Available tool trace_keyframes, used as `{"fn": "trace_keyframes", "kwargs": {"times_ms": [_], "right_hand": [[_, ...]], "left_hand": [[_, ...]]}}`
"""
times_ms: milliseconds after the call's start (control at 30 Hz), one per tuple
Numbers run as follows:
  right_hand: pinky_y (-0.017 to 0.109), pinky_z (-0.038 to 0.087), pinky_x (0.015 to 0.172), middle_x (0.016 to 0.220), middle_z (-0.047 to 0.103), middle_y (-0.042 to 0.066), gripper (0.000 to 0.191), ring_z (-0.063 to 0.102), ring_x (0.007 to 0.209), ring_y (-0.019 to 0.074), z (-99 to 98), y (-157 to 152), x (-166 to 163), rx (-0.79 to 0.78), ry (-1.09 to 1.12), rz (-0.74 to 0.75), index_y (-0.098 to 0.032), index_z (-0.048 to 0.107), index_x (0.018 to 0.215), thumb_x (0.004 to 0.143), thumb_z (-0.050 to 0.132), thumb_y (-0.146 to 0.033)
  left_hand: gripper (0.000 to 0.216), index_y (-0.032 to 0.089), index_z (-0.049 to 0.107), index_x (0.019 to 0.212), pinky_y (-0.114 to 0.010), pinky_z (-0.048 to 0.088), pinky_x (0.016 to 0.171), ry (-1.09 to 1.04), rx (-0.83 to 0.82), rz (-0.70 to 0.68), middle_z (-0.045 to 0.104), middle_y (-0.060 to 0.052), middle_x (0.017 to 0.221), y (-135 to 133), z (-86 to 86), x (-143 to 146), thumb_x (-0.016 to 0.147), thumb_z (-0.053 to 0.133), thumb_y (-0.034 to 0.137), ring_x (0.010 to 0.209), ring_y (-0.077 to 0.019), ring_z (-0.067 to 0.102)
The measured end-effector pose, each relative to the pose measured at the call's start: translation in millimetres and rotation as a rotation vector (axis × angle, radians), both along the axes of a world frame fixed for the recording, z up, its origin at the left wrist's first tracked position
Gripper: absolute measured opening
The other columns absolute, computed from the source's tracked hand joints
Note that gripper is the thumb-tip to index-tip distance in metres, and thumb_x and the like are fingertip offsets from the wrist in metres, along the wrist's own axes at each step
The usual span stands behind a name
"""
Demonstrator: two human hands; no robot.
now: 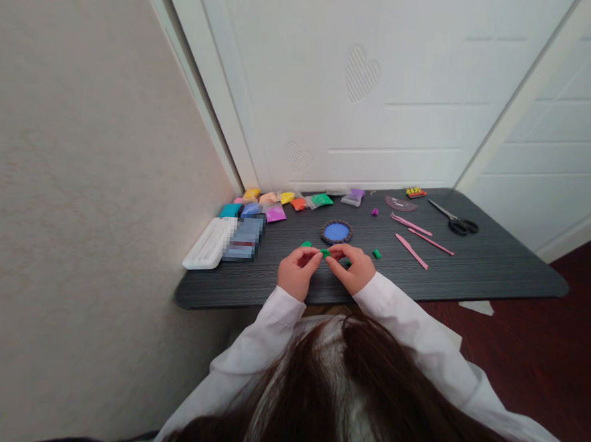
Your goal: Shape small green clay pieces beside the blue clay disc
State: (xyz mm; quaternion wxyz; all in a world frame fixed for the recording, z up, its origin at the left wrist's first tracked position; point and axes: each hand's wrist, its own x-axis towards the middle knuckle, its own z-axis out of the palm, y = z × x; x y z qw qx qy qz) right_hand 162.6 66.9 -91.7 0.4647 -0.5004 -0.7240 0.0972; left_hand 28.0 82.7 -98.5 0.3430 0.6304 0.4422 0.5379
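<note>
My left hand [296, 270] and my right hand [353, 267] meet near the front of the dark table, each with its fingers pinched. Between their fingertips is a small piece of green modelling clay [325, 253], held from both sides. Another flat green clay piece [307, 244] lies just behind my left hand. To the right of my right hand rests a short green clay lump [377, 254]. A bit of green also shows beside my right fingers, mostly hidden. Just beyond my hands sits a blue disc [337, 232] ringed by a brown beaded edge.
Colourful clay packets [276, 213] line the back left, near a white case [210, 244]. On the right lie pink modelling tools [412, 251], black scissors [456, 221] and a clear protractor-like piece [400, 204]. A purple clay bit [375, 212] is behind the disc. A white door [405, 134] borders the table [502, 274].
</note>
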Motion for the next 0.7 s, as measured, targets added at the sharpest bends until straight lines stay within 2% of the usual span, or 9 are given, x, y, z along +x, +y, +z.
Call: {"fn": "trace_keyframes", "kwargs": {"times_ms": [200, 433, 700], "right_hand": [[0.027, 0.038, 0.07, 0.07, 0.061, -0.001, 0.015, 0.055, 0.067, 0.0111, -1.4, 1.2, 0.3, 0.008, -0.013, -0.014, -0.02, 0.053, 0.082, 0.069, 0.048, -0.025], [0.026, 0.038, 0.069, 0.071, 0.06, 0.0, 0.015, 0.055, 0.068, 0.0109, -1.0, 1.2, -0.1, 0.005, -0.015, -0.016, -0.019, 0.053, 0.082, 0.07, 0.048, -0.025], [0.025, 0.038, 0.069, 0.07, 0.06, -0.001, 0.014, 0.054, 0.067, 0.0107, 0.3, -0.2, 0.4, -0.006, -0.011, -0.003, -0.02, 0.054, 0.081, 0.07, 0.048, -0.026]], "left_hand": [[0.024, 0.017, 0.056, 0.083, -0.025, 0.043, 0.064, -0.035, -0.021, -0.044, 0.06, -0.004, 0.076, 1.8, -3.3, 0.5, 0.064, 0.053, 0.03, 0.068, -0.0123, 0.055], [0.022, 0.017, 0.06, 0.077, -0.025, 0.042, 0.063, 0.086, -0.01, -0.002, 0.061, -0.002, 0.073, -0.5, 0.4, -0.5, 0.064, 0.052, 0.033, 0.065, -0.012, 0.054], [0.023, 0.016, 0.058, 0.08, -0.025, 0.043, 0.063, 0.019, -0.007, -0.021, 0.059, -0.003, 0.076, 0.2, -0.9, 1.0, 0.064, 0.052, 0.031, 0.069, -0.0131, 0.054]]}}
